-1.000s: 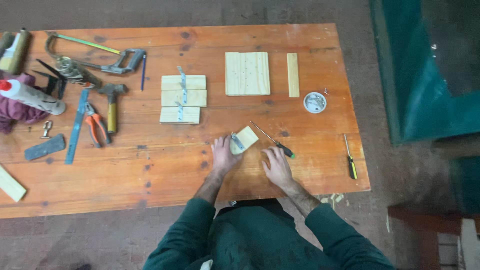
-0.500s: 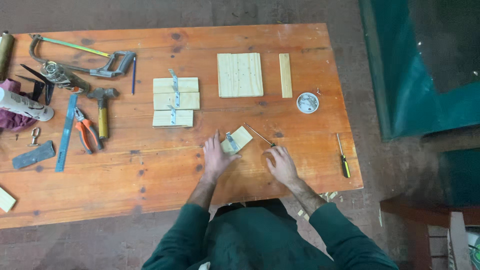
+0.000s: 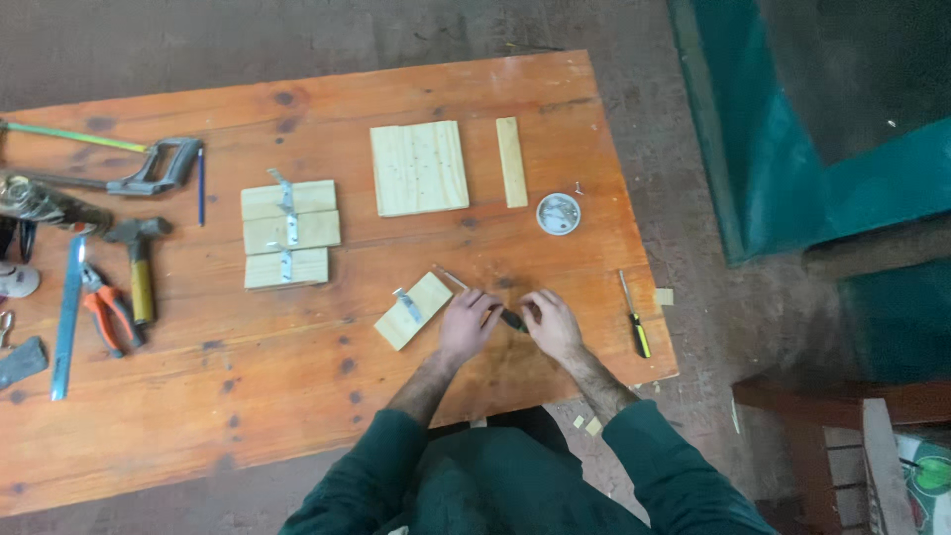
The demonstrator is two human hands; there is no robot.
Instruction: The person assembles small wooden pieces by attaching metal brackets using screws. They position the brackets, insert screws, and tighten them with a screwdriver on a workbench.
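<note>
Orange table [image 3: 297,396]; pale block [image 3: 413,310]; yellow-handled screwdriver [image 3: 634,317].

Hands: two, left hand [image 3: 468,322] and right hand [image 3: 551,323]
Screwdrivers: two, dark-handled screwdriver [image 3: 485,300], yellow-handled screwdriver [image 3: 634,317]
Small wood block with bracket [image 3: 413,309]: one
Bracketed slats: three in one slat set [image 3: 287,234]
Square board [image 3: 419,167]: one
Narrow strip [image 3: 511,161]: one
Round tin [image 3: 558,213]: one
Hammer [image 3: 140,266]: one
Pliers [image 3: 107,315]: one
Hacksaw [image 3: 109,159]: one

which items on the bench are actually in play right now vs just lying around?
In play: left hand and right hand on the dark-handled screwdriver; small wood block with metal bracket beside them.

Lying about: hammer, pliers, hacksaw, square board, yellow-handled screwdriver, round tin.
</note>
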